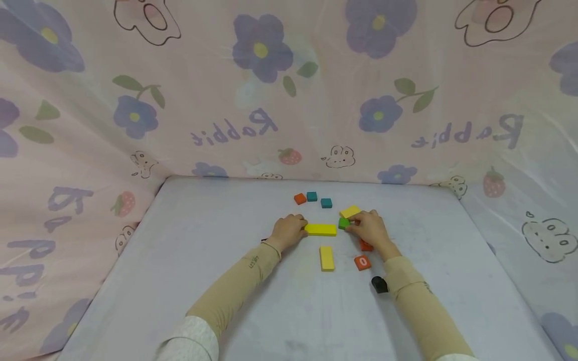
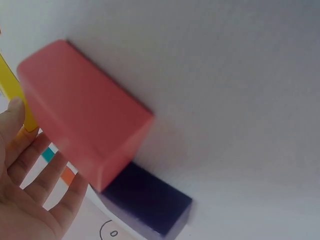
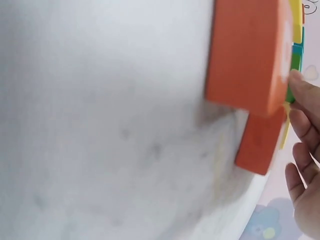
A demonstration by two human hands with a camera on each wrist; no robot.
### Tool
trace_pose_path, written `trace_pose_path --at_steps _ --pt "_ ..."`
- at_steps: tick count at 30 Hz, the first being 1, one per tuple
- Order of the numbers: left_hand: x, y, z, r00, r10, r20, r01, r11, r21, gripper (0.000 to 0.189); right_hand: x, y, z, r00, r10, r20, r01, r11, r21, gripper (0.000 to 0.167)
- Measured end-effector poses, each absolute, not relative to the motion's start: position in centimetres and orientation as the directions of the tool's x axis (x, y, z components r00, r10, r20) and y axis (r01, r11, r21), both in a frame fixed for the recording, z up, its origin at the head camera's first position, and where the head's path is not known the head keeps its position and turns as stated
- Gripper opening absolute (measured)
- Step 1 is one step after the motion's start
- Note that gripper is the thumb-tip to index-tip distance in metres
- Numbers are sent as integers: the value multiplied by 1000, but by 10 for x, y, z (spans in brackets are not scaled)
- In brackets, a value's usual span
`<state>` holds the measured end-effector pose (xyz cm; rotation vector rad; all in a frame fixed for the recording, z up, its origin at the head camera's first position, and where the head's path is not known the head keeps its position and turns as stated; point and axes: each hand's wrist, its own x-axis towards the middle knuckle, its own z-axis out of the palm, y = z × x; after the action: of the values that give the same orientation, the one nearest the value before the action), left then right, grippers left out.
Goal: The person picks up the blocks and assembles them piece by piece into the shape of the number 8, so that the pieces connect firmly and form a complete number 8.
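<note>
My left hand [image 1: 289,230] pinches the left end of a long yellow block [image 1: 320,230] lying flat on the table. In the left wrist view its thumb and index finger meet at the yellow block [image 2: 27,111], while the other fingers are spread. Between thumb and fingers, my right hand [image 1: 369,229] holds a small green block [image 1: 343,223] just right of the yellow block's end. A second yellow block [image 1: 349,211] lies slanted behind the green one. Partly hidden under the right hand is an orange block [image 1: 366,245].
Nearer me lie a yellow block [image 1: 327,258] and an orange block marked 0 [image 1: 362,262]. An orange block [image 1: 300,199] and two teal blocks [image 1: 312,196] sit farther back. Beside the left hand are a red block [image 2: 85,105] and a dark block [image 2: 145,200]. Patterned cloth [image 1: 289,100] walls the table.
</note>
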<state>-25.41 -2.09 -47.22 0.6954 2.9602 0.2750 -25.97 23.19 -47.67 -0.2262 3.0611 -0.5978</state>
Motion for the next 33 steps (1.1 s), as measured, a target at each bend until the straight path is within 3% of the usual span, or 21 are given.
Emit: trace_pose_path --at_steps 17,33 --pt "-256 -22 -477 -885 465 -36 451 872 190 35 -262 223 -479 -991 -136 -14 -120 908 -403 37" --pt "-256 -22 -479 -884 466 -27 454 872 183 35 -264 216 -474 -990 -143 -14 -129 926 -356 36"
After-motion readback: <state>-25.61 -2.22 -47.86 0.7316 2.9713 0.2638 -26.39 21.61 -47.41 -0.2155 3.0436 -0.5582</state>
